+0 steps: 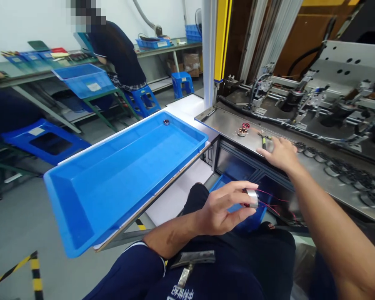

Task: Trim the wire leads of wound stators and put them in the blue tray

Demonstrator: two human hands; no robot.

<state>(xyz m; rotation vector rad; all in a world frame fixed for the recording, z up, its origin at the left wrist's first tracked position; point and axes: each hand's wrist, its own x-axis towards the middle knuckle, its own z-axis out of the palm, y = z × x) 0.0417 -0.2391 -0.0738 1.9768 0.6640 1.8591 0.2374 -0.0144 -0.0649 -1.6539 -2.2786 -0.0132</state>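
My left hand [226, 206] pinches a small silver cylindrical motor part [252, 198] between thumb and fingers, above my lap. Thin red wires [270, 205] trail from it to the right. Over the metal bench, my right hand [281, 152] has thumb and fingers apart, close beside wire cutters [263, 141] with green and black handles; whether it touches them is hard to see. Just left of the cutters lie a copper-wound stator [242, 131] and a red-toned one [246, 125].
A long blue tray [128, 154] on the left table holds one small wound part [166, 122]. Many black ring-shaped parts [340, 168] line the steel bench [228, 121] at right, before machine fixtures [293, 98]. Another person [117, 50] sits at a back bench.
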